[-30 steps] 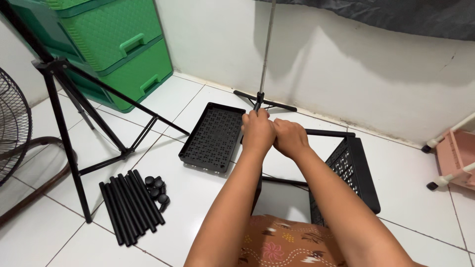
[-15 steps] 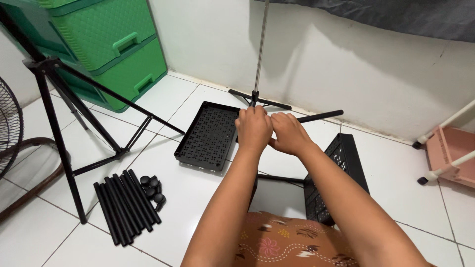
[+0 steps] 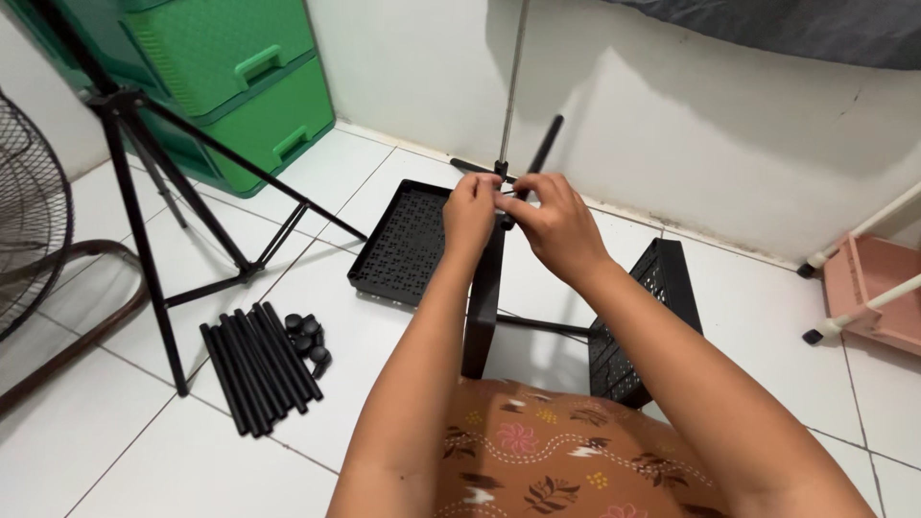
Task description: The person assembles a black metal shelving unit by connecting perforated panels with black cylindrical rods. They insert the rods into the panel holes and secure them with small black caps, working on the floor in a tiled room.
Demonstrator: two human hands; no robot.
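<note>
The white tiled floor (image 3: 403,355) carried everything, its glossy square tiles meeting a white wall at the far edge. One green plastic drawer unit (image 3: 240,86) with woven-textured fronts and moulded handles stood in the far left corner, and one black tripod (image 3: 144,221) of thin metal legs stood in front of it. At the left edge showed part of one round wire fan guard (image 3: 29,221), and at the right edge one pink plastic rack (image 3: 873,288) on white legs. Two black perforated plastic trays were in view: one flat tray (image 3: 408,245) lay near the far wall, and one upright tray (image 3: 638,326) leaned on its side just right of the person's knees. A bundle of roughly seven smooth black tubes (image 3: 254,364) lay side by side toward the near left, with about five small round black caps (image 3: 307,341) touching its far end. Above the floor's middle, between the two trays, the left hand (image 3: 470,216) was closed around the top of one upright black post (image 3: 483,307), while the right hand (image 3: 552,225) pinched one slim black rod (image 3: 543,153) that angled up toward the wall, the fingertips of both hands almost meeting.
</note>
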